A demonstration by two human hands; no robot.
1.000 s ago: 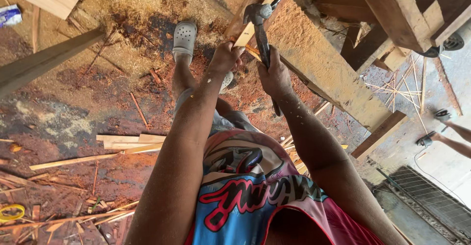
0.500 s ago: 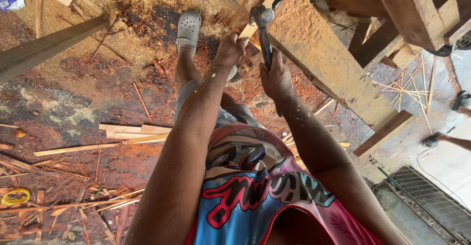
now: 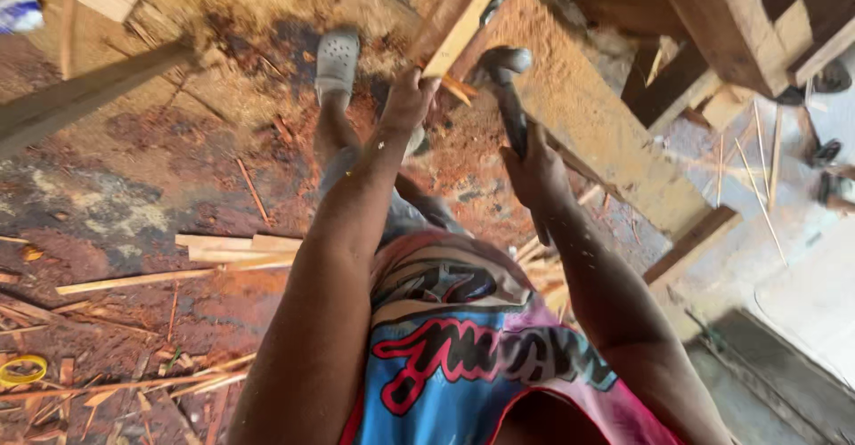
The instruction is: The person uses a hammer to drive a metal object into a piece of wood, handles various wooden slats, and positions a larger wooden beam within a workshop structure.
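My left hand (image 3: pixel 408 99) grips the lower end of a light wooden slat (image 3: pixel 459 16) that runs up and to the right. My right hand (image 3: pixel 536 171) is closed around the dark handle of a hammer (image 3: pixel 506 84); its metal head sits just right of the slat's end. Both hands are held over a broad, sawdust-covered plank (image 3: pixel 606 133) that slopes down to the right. Below them are my legs and one foot in a grey clog (image 3: pixel 337 60) on the floor.
The floor (image 3: pixel 134 187) is reddish, strewn with sawdust, wood strips (image 3: pixel 232 247) and splinters. A long beam (image 3: pixel 80 97) lies at the left, heavy timbers (image 3: pixel 712 17) at the upper right. A yellow ring (image 3: pixel 20 370) lies at the lower left.
The view has shifted slightly. My hands with the slat and the hammer stay close together; the hammer head is now a little lower beside the slat's end.
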